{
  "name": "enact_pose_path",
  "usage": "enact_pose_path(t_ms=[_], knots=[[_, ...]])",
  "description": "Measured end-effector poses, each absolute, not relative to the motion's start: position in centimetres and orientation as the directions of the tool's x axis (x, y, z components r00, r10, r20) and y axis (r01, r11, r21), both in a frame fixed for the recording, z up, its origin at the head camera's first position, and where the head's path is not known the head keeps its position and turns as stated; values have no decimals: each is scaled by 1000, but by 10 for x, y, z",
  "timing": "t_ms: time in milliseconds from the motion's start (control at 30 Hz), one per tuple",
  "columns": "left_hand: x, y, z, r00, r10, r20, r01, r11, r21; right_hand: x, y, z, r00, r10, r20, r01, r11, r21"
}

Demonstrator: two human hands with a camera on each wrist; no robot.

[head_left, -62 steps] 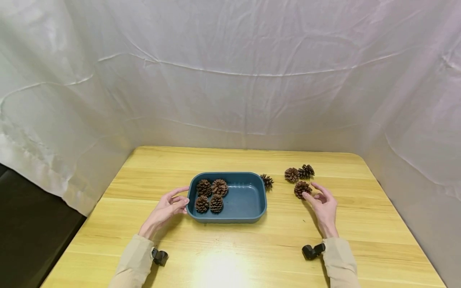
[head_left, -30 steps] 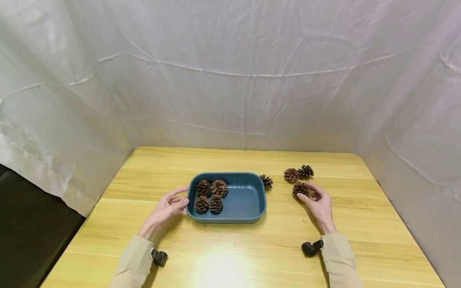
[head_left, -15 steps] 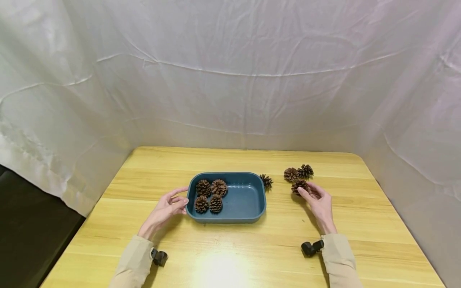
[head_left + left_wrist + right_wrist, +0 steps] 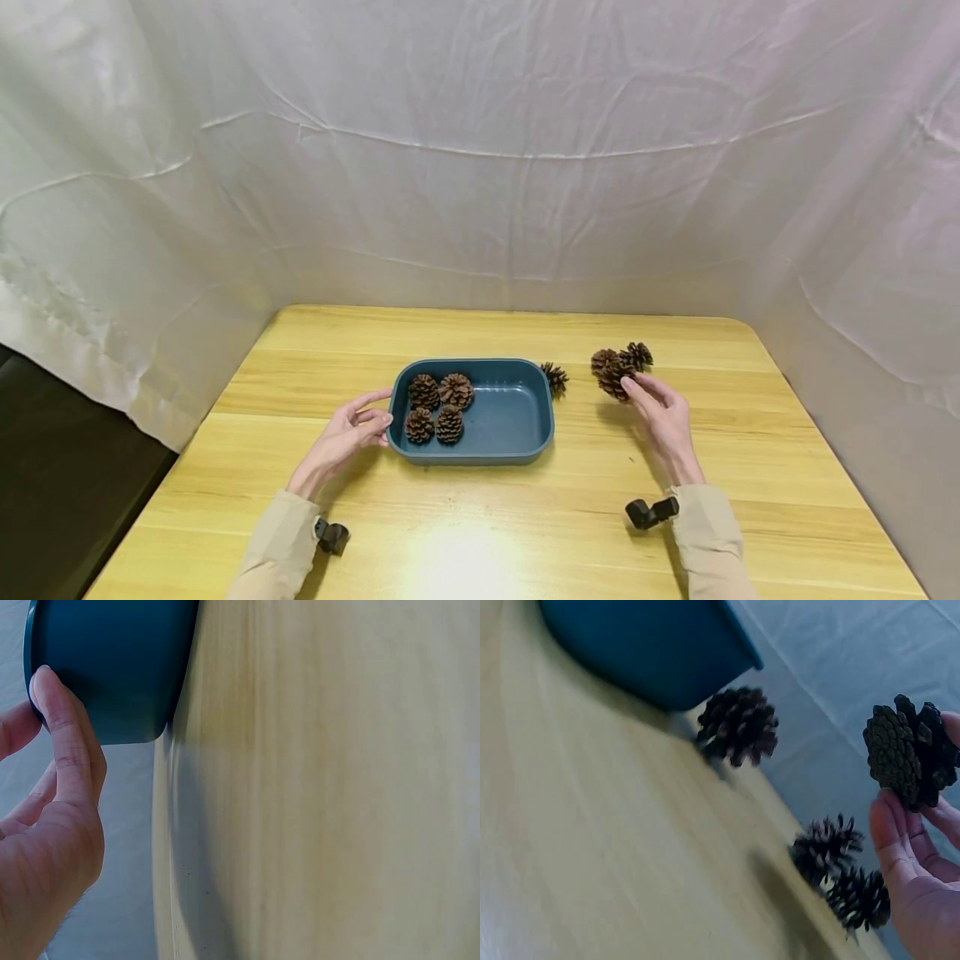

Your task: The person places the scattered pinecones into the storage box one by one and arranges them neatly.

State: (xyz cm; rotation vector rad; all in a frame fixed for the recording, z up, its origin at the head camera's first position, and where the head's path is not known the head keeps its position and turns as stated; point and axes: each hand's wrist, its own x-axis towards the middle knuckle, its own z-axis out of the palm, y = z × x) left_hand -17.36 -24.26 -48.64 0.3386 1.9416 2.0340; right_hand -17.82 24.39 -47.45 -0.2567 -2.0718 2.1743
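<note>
White wrinkled sheet backdrop fills the upper frame on all sides; below it a light wooden counter (image 4: 480, 533) takes the lower half, with a glare patch at bottom centre.

Going left to right in my head view:

Left hand (image 4: 347, 433), lower left of centre: fingers fairly straight, tips touching the short left wall of the blue tray (image 4: 517, 454). Left wrist view confirms it: a fingertip sits flat against the tray's outer wall, not wrapped round the rim. Reads to me as bracing the tray so it won't slide, not gripping it.

Tray, centre frame: four pine cones in the tray (image 4: 438, 407), packed two by two in the left half. Right half is bare blue floor.

Lone cone (image 4: 556, 377): on the counter just off the tray's upper right corner, near it; I can't tell if it touches.

Held cone (image 4: 613, 375), right of centre: pinched at the fingertips of the right hand (image 4: 663, 425) and, per the right wrist view, lifted clear of the counter. Thumb and fingers curl round it; the grip is light and at the tips, probably because the scales are prickly.

Two cones on the counter (image 4: 636, 357), just behind the held one in the upper right of the cluster, lying side by side and apparently touching. The held cone partly hides the left one in the head view.

Small black wrist cameras show at both cuffs along the bottom edge.
</note>
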Motion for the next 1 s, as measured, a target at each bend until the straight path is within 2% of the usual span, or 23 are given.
enact_pose_path(t_ms=[167,367,667,1000], knots=[[-174,-243,-487,-924,380,-30,-48,-40,998,-176,240,-467,-991,131,-16,-9,-187,-982],[-174,-243,-488,-926,377,-22,-42,-44,998,-173,232,-456,-997,69,-32,16,-223,-975],[-174,-242,-486,-929,368,-41,-56,-28,998,-173,216,-444,-999,-40,-15,20,-116,-993],[-173,-241,-485,-927,371,-46,-56,-16,998,-180,203,-438,-996,-49,-72,67,94,-993]])
